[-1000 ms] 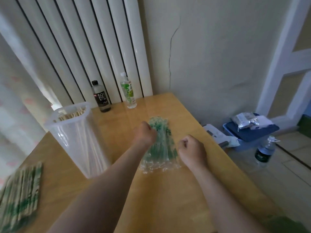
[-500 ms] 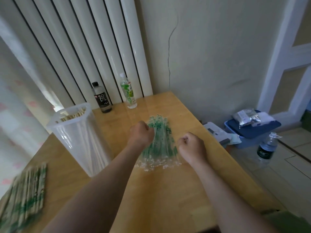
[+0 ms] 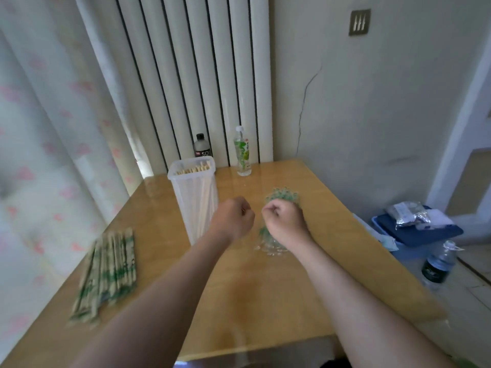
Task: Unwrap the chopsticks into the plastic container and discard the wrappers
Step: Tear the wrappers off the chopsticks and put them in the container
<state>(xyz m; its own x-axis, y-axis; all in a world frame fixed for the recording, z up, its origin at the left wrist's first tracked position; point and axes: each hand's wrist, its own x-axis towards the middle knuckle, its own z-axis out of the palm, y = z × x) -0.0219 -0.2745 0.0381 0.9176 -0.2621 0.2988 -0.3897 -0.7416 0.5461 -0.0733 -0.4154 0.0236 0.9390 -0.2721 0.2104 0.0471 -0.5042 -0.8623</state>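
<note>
Chopsticks [image 3: 192, 170] upright in tall plastic container [image 3: 195, 208] just left of left hand [image 3: 233, 216] and right hand [image 3: 285, 221], fingers [image 3: 245, 212] curled, contents hidden; could tip if knocked.

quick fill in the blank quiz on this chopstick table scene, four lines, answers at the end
1. Bare chopsticks stand inside the clear plastic ____.
2. The wrapped chopsticks lie near the ____ edge of the table.
3. ____ bottles stand at the back of the table.
4. The blue box sits on the ____.

Missing words: container; left; two; floor.
</note>
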